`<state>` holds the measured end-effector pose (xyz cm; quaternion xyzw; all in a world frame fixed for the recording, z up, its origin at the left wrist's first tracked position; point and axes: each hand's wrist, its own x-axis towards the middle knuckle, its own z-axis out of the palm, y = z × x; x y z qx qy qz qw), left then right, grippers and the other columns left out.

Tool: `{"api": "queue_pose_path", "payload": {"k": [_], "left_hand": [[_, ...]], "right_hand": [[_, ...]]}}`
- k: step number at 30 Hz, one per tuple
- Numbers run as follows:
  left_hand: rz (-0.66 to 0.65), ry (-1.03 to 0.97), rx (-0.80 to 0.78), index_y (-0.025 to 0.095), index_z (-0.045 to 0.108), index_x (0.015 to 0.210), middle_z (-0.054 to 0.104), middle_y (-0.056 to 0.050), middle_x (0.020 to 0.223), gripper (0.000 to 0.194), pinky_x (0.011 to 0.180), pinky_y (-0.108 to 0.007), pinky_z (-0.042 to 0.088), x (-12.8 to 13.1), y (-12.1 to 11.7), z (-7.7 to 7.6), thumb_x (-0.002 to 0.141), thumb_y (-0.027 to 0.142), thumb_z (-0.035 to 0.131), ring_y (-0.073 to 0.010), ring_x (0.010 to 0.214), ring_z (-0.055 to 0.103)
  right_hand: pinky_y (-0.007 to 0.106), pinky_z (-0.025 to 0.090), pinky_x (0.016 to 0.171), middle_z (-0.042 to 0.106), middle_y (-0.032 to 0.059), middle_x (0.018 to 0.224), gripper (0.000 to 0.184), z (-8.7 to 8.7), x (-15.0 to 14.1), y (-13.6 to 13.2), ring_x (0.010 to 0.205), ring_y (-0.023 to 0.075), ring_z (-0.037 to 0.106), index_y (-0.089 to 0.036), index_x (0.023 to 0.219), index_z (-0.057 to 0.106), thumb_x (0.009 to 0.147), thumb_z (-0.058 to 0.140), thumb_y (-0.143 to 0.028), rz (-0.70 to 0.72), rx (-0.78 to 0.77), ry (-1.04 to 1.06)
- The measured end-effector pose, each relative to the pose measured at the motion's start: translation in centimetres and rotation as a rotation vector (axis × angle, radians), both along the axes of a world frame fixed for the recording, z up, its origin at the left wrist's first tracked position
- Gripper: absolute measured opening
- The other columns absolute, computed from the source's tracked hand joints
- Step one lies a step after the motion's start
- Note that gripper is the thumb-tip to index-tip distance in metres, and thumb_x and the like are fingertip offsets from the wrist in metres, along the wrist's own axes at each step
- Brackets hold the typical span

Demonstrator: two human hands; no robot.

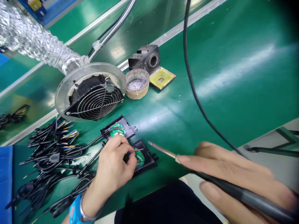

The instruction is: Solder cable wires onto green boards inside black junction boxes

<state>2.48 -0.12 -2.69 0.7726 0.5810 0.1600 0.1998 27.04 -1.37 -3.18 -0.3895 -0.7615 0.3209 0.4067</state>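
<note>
My right hand grips a soldering iron, its bare metal tip pointing left towards the nearer black housing. A gap separates the tip from that housing. Thumb and forefinger of my left hand are pinched on a thin wire, whose end sticks out over the green circuit board inside the nearer housing. My fingers hide part of that board. Just beyond lies a second black housing, holding another green circuit board with coloured wires on it. Black cables run into both housings from the left.
Bundled black cables with coloured wire ends lie at left beside a blue bin. A fume extractor fan hangs over the bench. Behind are a tub of solder bits, a yellow sponge and an iron holder.
</note>
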Motion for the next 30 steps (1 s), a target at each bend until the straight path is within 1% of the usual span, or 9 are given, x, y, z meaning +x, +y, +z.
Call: {"api": "queue_pose_path", "payload": {"k": [2, 4, 6, 9, 14, 18, 24, 30], "left_hand": [[0.006, -0.018, -0.006, 0.019, 0.066, 0.076, 0.060, -0.003, 0.084, 0.012, 0.071, -0.030, 0.048, 0.0, 0.0, 0.0, 0.081, 0.014, 0.056, -0.0169, 0.079, 0.058], [0.015, -0.015, -0.008, 0.019, 0.066, 0.076, 0.060, -0.003, 0.084, 0.012, 0.071, -0.031, 0.048, -0.1, -0.1, -0.1, 0.081, 0.014, 0.056, -0.0173, 0.080, 0.058], [0.018, -0.006, -0.007, 0.019, 0.066, 0.075, 0.060, -0.004, 0.084, 0.013, 0.071, -0.031, 0.048, -0.1, -0.2, -0.2, 0.081, 0.014, 0.056, -0.0175, 0.079, 0.058], [0.016, 0.000, -0.002, 0.019, 0.066, 0.074, 0.060, -0.004, 0.084, 0.013, 0.071, -0.032, 0.048, 0.0, -0.3, -0.3, 0.081, 0.013, 0.056, -0.0178, 0.079, 0.057], [0.012, 0.000, 0.012, 0.018, 0.066, 0.074, 0.060, -0.004, 0.083, 0.013, 0.071, -0.031, 0.048, 0.0, -0.4, -0.3, 0.081, 0.013, 0.057, -0.0175, 0.078, 0.057], [0.014, -0.008, 0.027, 0.018, 0.067, 0.076, 0.060, -0.003, 0.083, 0.013, 0.071, -0.031, 0.048, 0.0, -0.3, -0.4, 0.082, 0.013, 0.057, -0.0170, 0.078, 0.058], [0.022, -0.011, 0.057, 0.019, 0.066, 0.075, 0.060, -0.003, 0.083, 0.012, 0.071, -0.030, 0.047, 0.0, -0.4, -0.6, 0.081, 0.013, 0.058, -0.0163, 0.078, 0.058], [0.001, -0.001, 0.044, 0.018, 0.066, 0.073, 0.059, -0.003, 0.083, 0.013, 0.071, -0.030, 0.047, 0.0, -0.3, -0.7, 0.081, 0.012, 0.058, -0.0165, 0.078, 0.057]], "right_hand": [[0.030, 0.048, 0.046, 0.062, 0.0057, 0.069, 0.028, 0.1, -0.2, -0.3, 0.057, 0.0170, 0.058, -0.019, 0.110, 0.066, 0.086, 0.053, -0.015, 0.015, -0.010, 0.016], [0.031, 0.046, 0.046, 0.060, 0.0044, 0.066, 0.028, -0.3, -1.1, -0.4, 0.053, 0.0162, 0.054, -0.018, 0.105, 0.065, 0.081, 0.053, -0.012, -0.013, 0.014, 0.088], [0.032, 0.045, 0.048, 0.061, 0.0042, 0.070, 0.030, -0.9, -2.2, -0.2, 0.054, 0.0155, 0.053, -0.017, 0.104, 0.064, 0.078, 0.052, -0.008, -0.015, 0.019, 0.113], [0.030, 0.045, 0.050, 0.061, 0.0046, 0.073, 0.031, -1.3, -3.1, 0.3, 0.057, 0.0146, 0.052, -0.015, 0.103, 0.064, 0.077, 0.050, -0.006, 0.026, 0.023, 0.111], [0.030, 0.046, 0.050, 0.061, 0.0047, 0.073, 0.033, -1.2, -3.1, 0.7, 0.058, 0.0141, 0.052, -0.015, 0.104, 0.063, 0.076, 0.049, -0.004, 0.046, 0.051, 0.113], [0.029, 0.045, 0.050, 0.061, 0.0039, 0.072, 0.033, -1.3, -3.1, 0.6, 0.057, 0.0138, 0.051, -0.017, 0.104, 0.063, 0.077, 0.048, -0.004, 0.042, 0.037, 0.106], [0.029, 0.043, 0.052, 0.057, 0.0039, 0.071, 0.030, -1.7, -3.2, 0.4, 0.058, 0.0134, 0.049, -0.015, 0.102, 0.064, 0.077, 0.050, -0.006, 0.023, 0.010, 0.147], [0.030, 0.042, 0.051, 0.057, 0.0039, 0.069, 0.030, -2.2, -3.0, 0.0, 0.057, 0.0138, 0.050, -0.014, 0.101, 0.064, 0.076, 0.049, -0.005, 0.023, 0.045, 0.114]]}}
